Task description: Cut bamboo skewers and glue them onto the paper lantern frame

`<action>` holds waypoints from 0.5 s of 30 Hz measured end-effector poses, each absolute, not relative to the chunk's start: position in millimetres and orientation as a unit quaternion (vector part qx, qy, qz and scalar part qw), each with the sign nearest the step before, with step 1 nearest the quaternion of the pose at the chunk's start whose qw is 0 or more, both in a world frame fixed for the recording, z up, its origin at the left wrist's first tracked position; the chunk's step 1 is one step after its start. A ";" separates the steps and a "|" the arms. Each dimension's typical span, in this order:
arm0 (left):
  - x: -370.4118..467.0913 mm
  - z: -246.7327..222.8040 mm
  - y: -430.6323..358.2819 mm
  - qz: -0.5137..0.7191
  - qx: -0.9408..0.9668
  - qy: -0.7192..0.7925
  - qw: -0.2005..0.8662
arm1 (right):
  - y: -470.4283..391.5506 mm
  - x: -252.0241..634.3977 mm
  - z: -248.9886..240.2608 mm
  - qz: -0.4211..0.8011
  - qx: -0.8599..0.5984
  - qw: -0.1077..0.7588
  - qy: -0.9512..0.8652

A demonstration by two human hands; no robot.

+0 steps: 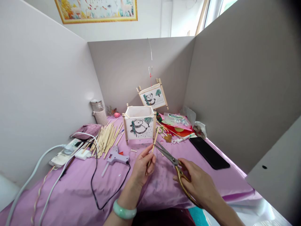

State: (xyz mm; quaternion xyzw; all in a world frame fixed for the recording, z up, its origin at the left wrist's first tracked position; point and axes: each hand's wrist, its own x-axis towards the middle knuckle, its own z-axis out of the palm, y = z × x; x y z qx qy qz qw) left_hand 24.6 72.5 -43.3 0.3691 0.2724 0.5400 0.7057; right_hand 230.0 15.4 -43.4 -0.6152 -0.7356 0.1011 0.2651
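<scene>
Pinched upright in my left hand (144,164) is a thin wooden stick (156,138). My right hand (199,182) grips the gold handles of a pair of scissors (174,160). Their blades point up and left and meet the stick just above my left fingertips; whether they cut into it I cannot tell. Right behind the stick stands a box-shaped lantern (139,128) of white panels and wooden posts, with a panda and a tree drawn on its front. A second panda lantern (154,96) hangs tilted from a wire behind it.
A glue gun (116,156) with a black cord lies left of my left hand, beside a pile of wooden sticks (105,138). A power strip (62,157) and cables run along the left. A black phone (209,153) lies at the right. Grey partitions (141,59) surround the table.
</scene>
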 end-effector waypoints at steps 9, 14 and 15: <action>25.6 -41.7 75.1 0.528 0.349 0.313 0.708 | 24.5 220.3 -62.4 -0.023 -0.651 0.216 -0.727; 28.2 -40.5 78.1 0.532 0.339 0.340 0.698 | 24.3 216.4 -59.7 -0.037 -0.656 0.187 -0.731; 28.7 -40.3 78.7 0.533 0.338 0.344 0.696 | 23.6 215.8 -58.4 -0.035 -0.655 0.184 -0.732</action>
